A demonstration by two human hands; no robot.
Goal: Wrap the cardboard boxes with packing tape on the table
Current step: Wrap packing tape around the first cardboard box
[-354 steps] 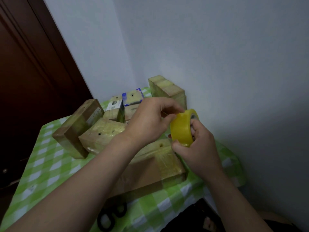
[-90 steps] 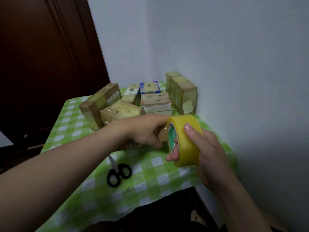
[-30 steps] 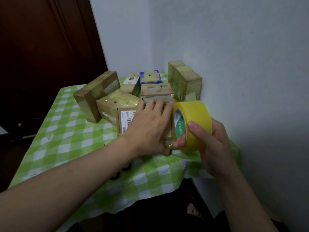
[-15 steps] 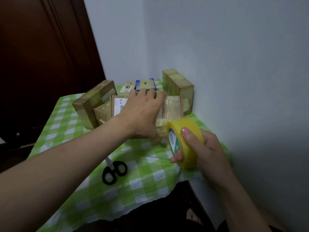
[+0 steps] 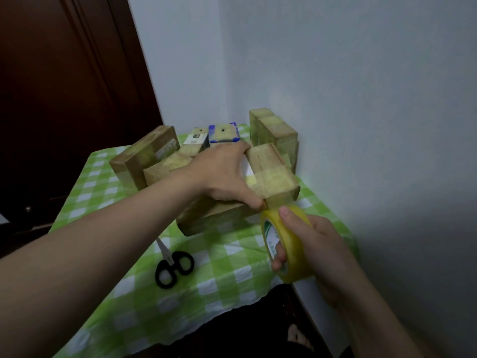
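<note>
Setting: head view looked down on a table [image 5: 85, 195] under a green-and-white checked cloth [image 5: 227, 270], set into a corner of pale wall [image 5: 361, 104].
Held box: a brown cardboard box, the held box [image 5: 273, 174], lay toward the table's right side with a long side face turned to the camera. Yellowish tape bands crossed its top and right end. Whether it rested on the cloth or was lifted could not be told.
Left hand: the left hand [image 5: 222, 174] gripped the held box, fingers hooked over its far top edge and thumb pressed on its near lower edge.
Right hand: the right hand [image 5: 317, 246] clasped the tape roll [image 5: 289, 244], thumb on the outer face and fingers curled through the core.
Tape roll: yellow, with green print inside, just below and in front of the held box's right end.
Tape strip: a short tape strip [image 5: 280, 200] ran from the roll up onto the held box's right end.
Other boxes: a tall taped box [image 5: 273, 130] stood just behind the held box against the wall. A blue-edged box [image 5: 223, 130] and a labelled box [image 5: 195, 142] sat behind it to the left, and a long box [image 5: 144, 156] and a squat box [image 5: 165, 169] sat to its left.
Scissors: black-handled scissors [image 5: 174, 267] lay on the cloth in front of the held box, to its left.
Door: a dark wooden door [image 5: 64, 99] stood far to the left of the held box.
Foot: a bare foot [image 5: 299, 337] showed below the table edge.
</note>
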